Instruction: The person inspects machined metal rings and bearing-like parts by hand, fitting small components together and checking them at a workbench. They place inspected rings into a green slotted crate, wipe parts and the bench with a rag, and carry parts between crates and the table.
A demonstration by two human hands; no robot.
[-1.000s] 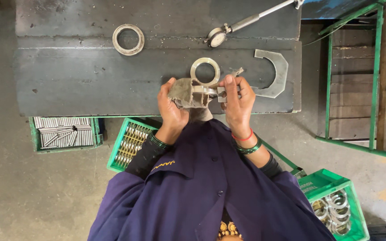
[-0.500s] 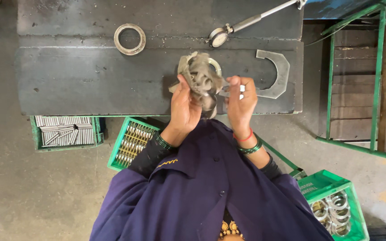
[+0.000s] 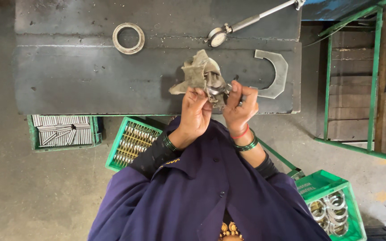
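Light even and soft, daylight-like, no single source visible. Moderately bright; dark steel table (image 3: 90, 80) soaks it up, faint sheen only along its upper edge. Shadows weak: a soft patch on the table beside the rag (image 3: 197, 73). No harsh glare. Focus sharp across centre; slight motion softness at the fingers (image 3: 242, 91). Straight lines bow mildly toward the edges.

Left hand (image 3: 196, 111) pressed a grey rag (image 3: 197, 73) against a metal ring (image 3: 215, 87) pinched by the right hand (image 3: 240, 107), above the dark worktop (image 3: 90, 80); a second ring (image 3: 128, 38) lay apart.
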